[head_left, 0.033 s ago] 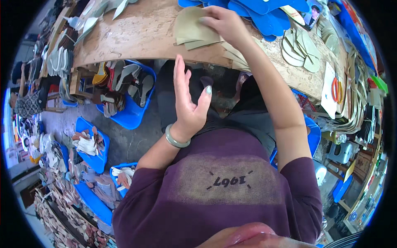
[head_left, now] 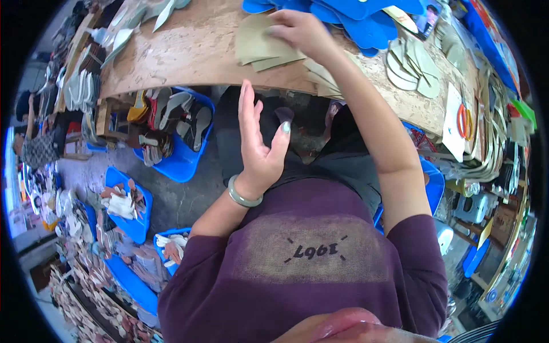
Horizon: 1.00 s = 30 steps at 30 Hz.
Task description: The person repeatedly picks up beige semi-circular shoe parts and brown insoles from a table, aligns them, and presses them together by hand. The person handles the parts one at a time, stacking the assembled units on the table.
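Observation:
On the wooden table, a small fanned stack of thin beige sheets (head_left: 254, 43) lies near the front edge. My right hand (head_left: 300, 34) reaches over it, fingertips bent together on the upper right part of the top sheet. How firmly they grip cannot be made out. Below the table edge, my left hand (head_left: 260, 140) is held up with nothing in it, its fingers stretched out and the thumb apart. A pale bangle (head_left: 244, 197) circles that wrist. More beige sheets (head_left: 323, 77) lie just right of the stack, partly behind my right forearm.
Blue sole-shaped pieces (head_left: 366, 28) are heaped at the back, with pale green sole-shaped pieces (head_left: 412, 66) to their right. Orange-handled scissors (head_left: 464, 123) lie at the table's right edge. A blue bin (head_left: 177, 166) of shoe parts stands below the table, left of my legs.
The whole view has shifted a little. My right hand stays on the beige sheets, and my left hand is still raised in nearly the same place.

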Motion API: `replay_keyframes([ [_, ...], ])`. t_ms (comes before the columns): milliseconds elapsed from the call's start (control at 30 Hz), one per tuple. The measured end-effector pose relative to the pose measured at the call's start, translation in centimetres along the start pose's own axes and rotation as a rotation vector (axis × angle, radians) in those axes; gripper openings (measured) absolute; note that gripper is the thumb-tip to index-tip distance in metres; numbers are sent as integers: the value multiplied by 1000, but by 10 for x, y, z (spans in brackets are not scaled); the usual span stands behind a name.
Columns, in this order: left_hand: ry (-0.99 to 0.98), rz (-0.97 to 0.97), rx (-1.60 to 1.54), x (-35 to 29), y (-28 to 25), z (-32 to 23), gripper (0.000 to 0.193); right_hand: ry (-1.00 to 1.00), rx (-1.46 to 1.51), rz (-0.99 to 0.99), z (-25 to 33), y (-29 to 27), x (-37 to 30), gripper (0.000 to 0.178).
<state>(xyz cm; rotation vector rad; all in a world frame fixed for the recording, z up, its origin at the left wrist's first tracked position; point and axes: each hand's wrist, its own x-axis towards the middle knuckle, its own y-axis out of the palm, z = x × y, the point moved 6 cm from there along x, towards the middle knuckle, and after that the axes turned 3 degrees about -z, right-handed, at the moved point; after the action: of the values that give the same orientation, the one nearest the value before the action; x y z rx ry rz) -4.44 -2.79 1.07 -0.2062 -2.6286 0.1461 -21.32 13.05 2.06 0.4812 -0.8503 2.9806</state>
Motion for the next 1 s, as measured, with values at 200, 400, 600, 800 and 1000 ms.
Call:
replay_keyframes([
  [200, -41, 81, -24, -9, 9, -6, 55, -307, -187, -313, 18, -27, -16, 31],
  [400, -91, 237, -140, -9, 27, -2, 40, -125, -661, -675, -63, -187, -103, 35],
  [600, -225, 399, -295, -8, 64, -5, 25, 344, -737, -430, -129, -246, -157, 51],
  [800, -407, 521, -451, -8, 98, -4, 24, 375, -545, -426, -129, -253, -168, 43],
  [1000, -569, 626, -542, -4, 126, -9, 29, 309, -387, -498, -150, -265, -181, 29],
])
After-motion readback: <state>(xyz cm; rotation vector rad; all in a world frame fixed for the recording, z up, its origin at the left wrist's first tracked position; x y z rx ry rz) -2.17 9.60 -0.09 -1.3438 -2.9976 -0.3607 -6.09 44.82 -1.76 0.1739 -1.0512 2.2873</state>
